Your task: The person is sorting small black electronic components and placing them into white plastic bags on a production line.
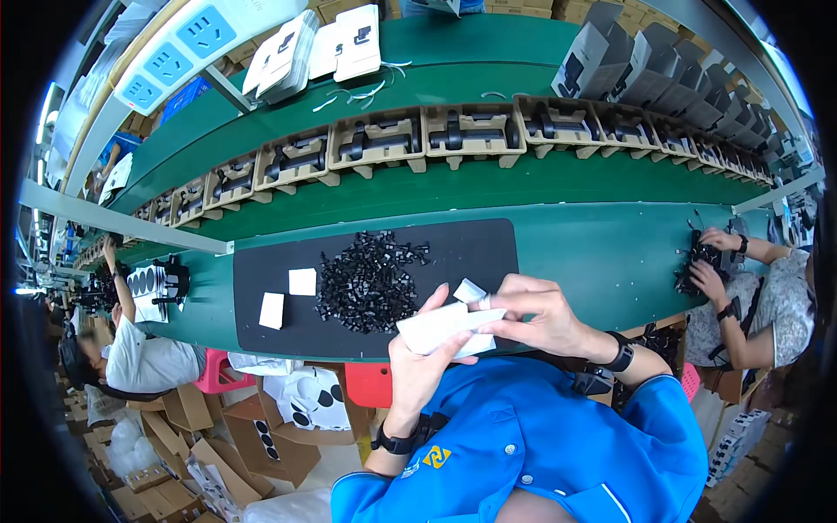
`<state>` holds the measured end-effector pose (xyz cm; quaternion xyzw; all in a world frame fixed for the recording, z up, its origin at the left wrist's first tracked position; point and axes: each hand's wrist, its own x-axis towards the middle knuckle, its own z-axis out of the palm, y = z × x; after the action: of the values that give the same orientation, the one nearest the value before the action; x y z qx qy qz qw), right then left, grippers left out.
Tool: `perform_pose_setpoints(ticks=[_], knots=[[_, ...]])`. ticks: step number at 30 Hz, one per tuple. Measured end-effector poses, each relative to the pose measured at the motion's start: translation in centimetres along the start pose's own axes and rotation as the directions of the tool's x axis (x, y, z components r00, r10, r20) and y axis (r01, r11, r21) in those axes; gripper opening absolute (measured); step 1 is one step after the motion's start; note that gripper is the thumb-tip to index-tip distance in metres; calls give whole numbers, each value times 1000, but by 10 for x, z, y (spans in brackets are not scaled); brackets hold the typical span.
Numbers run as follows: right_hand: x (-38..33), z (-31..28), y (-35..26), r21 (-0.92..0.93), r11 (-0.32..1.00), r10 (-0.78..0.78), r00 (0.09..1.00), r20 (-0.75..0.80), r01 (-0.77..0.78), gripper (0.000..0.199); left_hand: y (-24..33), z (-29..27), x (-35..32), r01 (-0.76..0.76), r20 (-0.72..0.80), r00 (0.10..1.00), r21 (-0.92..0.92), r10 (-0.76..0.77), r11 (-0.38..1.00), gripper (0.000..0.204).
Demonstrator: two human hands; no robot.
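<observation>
Head view, landmark: we take the black mat [375, 261] on the green bench [593, 253] as reference for every place below.

Left hand [420, 366]: at the mat's near right corner, fingers curled up around the underside of a small white carton [445, 329]; closed on it, not spread.

Right hand [540, 318]: just right of the mat's near edge, fingers narrowed to a pinch on the carton's raised end flap [471, 292].

White carton: held off the bench between both hands, over the mat's near right corner, long side roughly level, flap end lifted.

Black parts [370, 279]: loose heap of small black pieces on the middle of the mat, near the carton but apart from it.

White cards [288, 296]: two small white squares lying flat on the mat, left of the heap.

Conveyor trays [453, 135]: row of brown card trays with dark parts, on the green belt beyond the mat.

Co-workers: one person's hands [706, 261] at a dark bundle far right of the mat; another person [131, 349] sits left of it.

Step, our judgement: we read this as forming or opening the carton, flap being worked.

Next move, our judgement: it calls for a steady left-hand hold while the right fingers finish with the flap; whether anything is inside the carton, we cannot tell.
</observation>
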<state>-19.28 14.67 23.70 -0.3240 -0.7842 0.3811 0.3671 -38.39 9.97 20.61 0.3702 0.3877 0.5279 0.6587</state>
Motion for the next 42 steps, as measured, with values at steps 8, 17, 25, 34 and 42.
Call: perform_pose_setpoints(ticks=[8,17,25,34,42], knots=[[3,-10,19,-526,584,-541,780,315,618,27,-24,-26,12,97,177,983,-290,-47,952,48],[1,21,-9,-260,942,-111,925,364,215,25,-11,-37,-31,54,-158,986,-54,-62,997,68],[-1,53,29,94,956,204,862,464,-276,16,-36,-46,-43,-118,-116,971,522,208,845,74],[29,-45,211,-656,560,7,794,-608,-507,22,-17,-85,-66,99,-529,849,168,5,981,62],[22,-72,277,-723,76,124,726,-677,-687,19,-31,-114,-95,148,-692,722,115,-28,982,58]])
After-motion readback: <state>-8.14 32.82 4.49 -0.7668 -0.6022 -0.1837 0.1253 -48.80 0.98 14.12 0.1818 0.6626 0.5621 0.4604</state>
